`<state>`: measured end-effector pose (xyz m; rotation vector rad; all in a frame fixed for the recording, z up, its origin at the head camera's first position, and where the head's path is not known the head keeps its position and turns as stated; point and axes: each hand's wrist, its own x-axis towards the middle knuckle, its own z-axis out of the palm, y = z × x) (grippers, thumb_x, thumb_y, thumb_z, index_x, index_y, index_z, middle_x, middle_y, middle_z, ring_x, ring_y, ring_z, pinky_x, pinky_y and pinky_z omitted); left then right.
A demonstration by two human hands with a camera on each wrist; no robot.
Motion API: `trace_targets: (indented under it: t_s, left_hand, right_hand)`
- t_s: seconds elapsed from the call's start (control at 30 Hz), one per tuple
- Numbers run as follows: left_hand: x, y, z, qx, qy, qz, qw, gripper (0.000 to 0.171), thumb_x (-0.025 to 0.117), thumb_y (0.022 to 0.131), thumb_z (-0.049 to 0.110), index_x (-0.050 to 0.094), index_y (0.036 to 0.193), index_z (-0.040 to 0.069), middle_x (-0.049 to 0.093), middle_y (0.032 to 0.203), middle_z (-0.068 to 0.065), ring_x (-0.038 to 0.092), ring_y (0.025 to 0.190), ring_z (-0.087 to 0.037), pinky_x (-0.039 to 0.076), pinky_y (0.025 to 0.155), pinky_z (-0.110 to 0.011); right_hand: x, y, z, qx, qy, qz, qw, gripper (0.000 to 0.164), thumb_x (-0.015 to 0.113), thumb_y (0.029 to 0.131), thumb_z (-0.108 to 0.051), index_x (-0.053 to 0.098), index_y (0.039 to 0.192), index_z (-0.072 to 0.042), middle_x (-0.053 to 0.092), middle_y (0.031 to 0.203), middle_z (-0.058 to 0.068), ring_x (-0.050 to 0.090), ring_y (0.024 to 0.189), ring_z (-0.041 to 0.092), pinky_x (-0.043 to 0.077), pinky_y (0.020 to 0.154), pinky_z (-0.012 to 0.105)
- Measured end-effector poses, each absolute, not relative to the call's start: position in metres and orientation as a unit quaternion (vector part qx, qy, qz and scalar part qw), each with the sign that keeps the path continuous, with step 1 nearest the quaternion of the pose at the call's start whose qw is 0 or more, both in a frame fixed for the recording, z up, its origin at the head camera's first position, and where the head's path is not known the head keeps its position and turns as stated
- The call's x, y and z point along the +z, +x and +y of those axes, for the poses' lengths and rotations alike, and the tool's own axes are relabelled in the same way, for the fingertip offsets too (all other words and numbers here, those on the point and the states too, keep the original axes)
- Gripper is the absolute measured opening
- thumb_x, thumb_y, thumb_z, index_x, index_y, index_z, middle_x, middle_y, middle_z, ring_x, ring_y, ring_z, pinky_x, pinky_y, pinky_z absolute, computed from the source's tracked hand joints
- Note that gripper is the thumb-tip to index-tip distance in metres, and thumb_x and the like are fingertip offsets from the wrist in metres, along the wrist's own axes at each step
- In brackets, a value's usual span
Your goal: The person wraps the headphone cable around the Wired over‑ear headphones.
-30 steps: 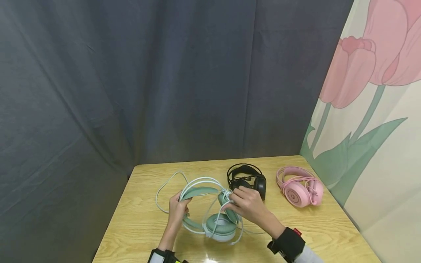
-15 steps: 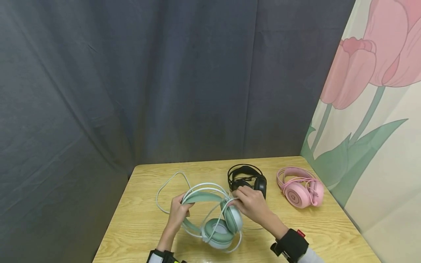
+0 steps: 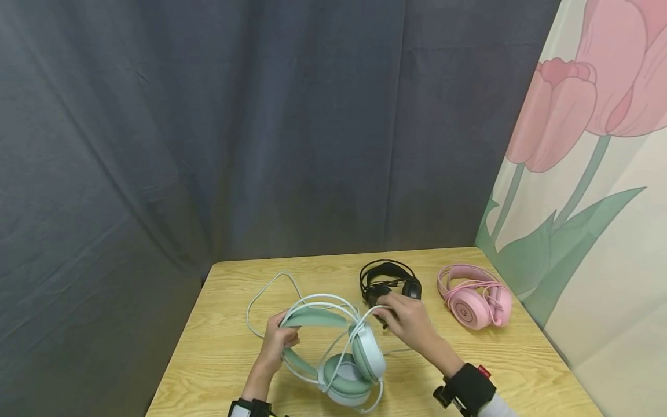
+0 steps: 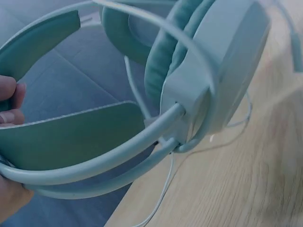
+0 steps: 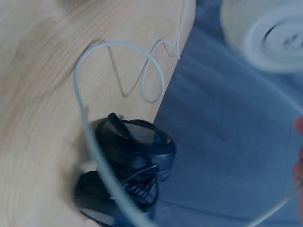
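Mint-green and white headphones (image 3: 371,352) are held up over the table, tilted, with both ear cups toward the right. My left hand (image 3: 272,343) grips their headband, and its fingers (image 4: 13,101) curl around the green padding in the left wrist view. With thumb and fingers, my right hand (image 3: 409,324) pinches the pale cable (image 3: 371,311) beside the upper ear cup. That cable passes across both cups. In the right wrist view, only fingertips (image 5: 298,163) show at the edge, with a white ear cup (image 5: 279,40) above them.
Black headphones (image 3: 411,288) lie just behind my right hand. Pink headphones (image 3: 471,307) rest farther right on the wooden table (image 3: 219,341). A loop of pale cable (image 3: 251,306) lies at the back left. Dark curtain (image 3: 312,145) hangs behind.
My right hand has drawn the cable a little right, away from the headphones. The headphones have turned and lowered slightly, so the white outer side of the upper cup shows more.
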<state>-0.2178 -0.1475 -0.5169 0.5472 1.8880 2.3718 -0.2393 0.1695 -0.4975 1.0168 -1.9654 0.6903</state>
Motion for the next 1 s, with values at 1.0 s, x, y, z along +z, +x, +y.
trace_targets:
  t_s: [1.0]
  left_hand:
    - [-0.506, -0.22, -0.135, 0.909, 0.216, 0.35, 0.069, 0.038, 0.029, 0.093, -0.007, 0.056, 0.078, 0.013, 0.045, 0.065, 0.005, 0.019, 0.051, -0.01, 0.032, 0.045, -0.01]
  right_hand:
    - [-0.56, -0.232, 0.151, 0.395, 0.32, -0.8, 0.319, 0.033, 0.06, 0.087, 0.002, 0.064, 0.12, 0.001, 0.068, 0.102, 0.008, 0.065, 0.093, 0.013, 0.055, 0.078, 0.029]
